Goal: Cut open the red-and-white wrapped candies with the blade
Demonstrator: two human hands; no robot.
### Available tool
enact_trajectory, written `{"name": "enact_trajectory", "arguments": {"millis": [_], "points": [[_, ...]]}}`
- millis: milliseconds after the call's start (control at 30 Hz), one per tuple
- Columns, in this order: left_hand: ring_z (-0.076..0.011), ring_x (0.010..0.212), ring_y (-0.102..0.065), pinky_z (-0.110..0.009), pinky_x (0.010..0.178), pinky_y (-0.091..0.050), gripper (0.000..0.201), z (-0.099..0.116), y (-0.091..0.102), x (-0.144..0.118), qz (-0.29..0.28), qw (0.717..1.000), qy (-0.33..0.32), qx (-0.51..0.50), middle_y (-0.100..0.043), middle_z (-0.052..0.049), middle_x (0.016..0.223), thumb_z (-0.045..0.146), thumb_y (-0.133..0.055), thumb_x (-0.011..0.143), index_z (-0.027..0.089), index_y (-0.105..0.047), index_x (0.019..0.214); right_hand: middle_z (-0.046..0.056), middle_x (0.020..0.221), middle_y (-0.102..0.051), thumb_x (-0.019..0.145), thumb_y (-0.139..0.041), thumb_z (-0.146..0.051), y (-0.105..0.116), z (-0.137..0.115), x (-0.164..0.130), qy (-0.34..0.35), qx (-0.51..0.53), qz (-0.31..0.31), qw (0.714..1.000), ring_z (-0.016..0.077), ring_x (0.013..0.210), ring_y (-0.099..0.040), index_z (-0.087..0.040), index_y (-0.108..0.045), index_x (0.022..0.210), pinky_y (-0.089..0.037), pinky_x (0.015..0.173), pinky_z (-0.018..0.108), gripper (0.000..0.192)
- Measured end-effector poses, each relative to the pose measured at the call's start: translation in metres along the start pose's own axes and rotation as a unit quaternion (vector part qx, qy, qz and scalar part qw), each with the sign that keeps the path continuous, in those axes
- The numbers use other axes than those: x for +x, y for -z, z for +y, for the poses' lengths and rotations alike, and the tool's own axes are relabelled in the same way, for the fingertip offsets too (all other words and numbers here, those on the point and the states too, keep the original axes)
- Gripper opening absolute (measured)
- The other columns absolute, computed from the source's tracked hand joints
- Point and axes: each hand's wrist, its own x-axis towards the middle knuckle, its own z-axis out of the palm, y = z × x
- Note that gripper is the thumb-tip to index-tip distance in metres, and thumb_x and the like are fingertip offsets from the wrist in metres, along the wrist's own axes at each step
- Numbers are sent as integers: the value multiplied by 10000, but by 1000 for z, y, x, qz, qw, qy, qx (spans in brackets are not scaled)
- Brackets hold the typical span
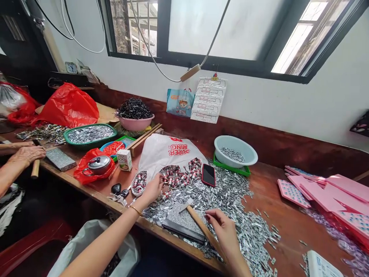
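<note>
My left hand reaches to the edge of a heap of small red, black and silver pieces that spill from a white plastic bag. Its fingers are drawn together; what they hold, if anything, is hidden. Over a spread of small flat metal pieces, my right hand pinches thumb and forefinger together on something too small to name. Just left of it lies a hammer with a wooden handle, its head on a speckled stone block. A dark flat bar lies along the block's near side.
A phone rests on the metal pieces. Behind stands a light blue basin on a green tray. Keys and a lidded pot are leftward. Pink sheets lie right. Another person's hand works at far left.
</note>
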Motion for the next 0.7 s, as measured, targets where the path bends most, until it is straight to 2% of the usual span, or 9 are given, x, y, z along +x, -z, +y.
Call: {"name": "enact_trajectory", "arguments": {"millis": [100, 233, 333, 400, 467, 567, 700], "points": [[-206, 848, -615, -308, 772, -452, 286, -3, 4, -8, 11, 1000, 3, -12, -634, -84, 905, 182, -398, 860, 124, -487, 1125, 79, 788, -703, 795, -554, -496, -15, -4, 1, 13, 8, 21, 1000, 233, 757, -645, -174, -684, 813, -491, 704, 323, 348], [-222, 874, -599, -296, 782, -432, 143, 10, -4, -18, -16, 999, -22, -25, -639, -74, 928, 269, -590, 765, 169, -611, 864, 74, 806, -707, 792, -562, -461, -28, -6, -3, 3, 14, 11, 1000, 231, 756, -641, -178, -704, 818, -481, 696, 310, 317], [-238, 823, -594, -299, 746, -418, 95, 19, -11, -16, -27, 999, -15, -38, -635, -49, 785, 200, -680, 651, 178, -594, 686, 69, 810, -708, 771, -587, -440, -34, -7, -6, -10, 21, 9, 1000, 233, 763, -636, -185, -712, 808, -471, 697, 305, 286], [-229, 769, -594, -293, 712, -412, 94, 20, -13, -13, -25, 998, -4, -60, -620, -30, 713, 166, -668, 645, 181, -578, 672, 68, 803, -706, 755, -603, -447, -35, -7, -8, -12, 31, 19, 999, 234, 766, -632, -187, -716, 798, -469, 703, 305, 286], [-210, 720, -592, -288, 681, -411, 76, 16, -12, -10, -17, 995, 3, -93, -619, -24, 714, 180, -632, 693, 178, -582, 750, 67, 790, -703, 741, -611, -478, -36, -6, -8, -23, 49, 26, 998, 233, 754, -627, -188, -718, 793, -473, 687, 303, 313], [-176, 669, -591, -272, 640, -429, 234, 7, -6, -11, -5, 987, 13, -159, -624, -33, 755, 202, -570, 765, 143, -556, 991, 68, 762, -700, 709, -627, -531, -35, -4, -9, -45, 77, 31, 996, 228, 708, -618, -183, -721, 789, -478, 638, 298, 369], [-113, 635, -579, -214, 560, -432, 432, -2, 18, -17, 11, 969, 33, -246, -609, -24, 841, 213, -481, 838, 154, -422, 1262, 69, 766, -701, 690, -658, -539, -34, -1, -12, -59, 89, 39, 994, 224, 708, -618, -175, -724, 807, -484, 634, 298, 388]]}}
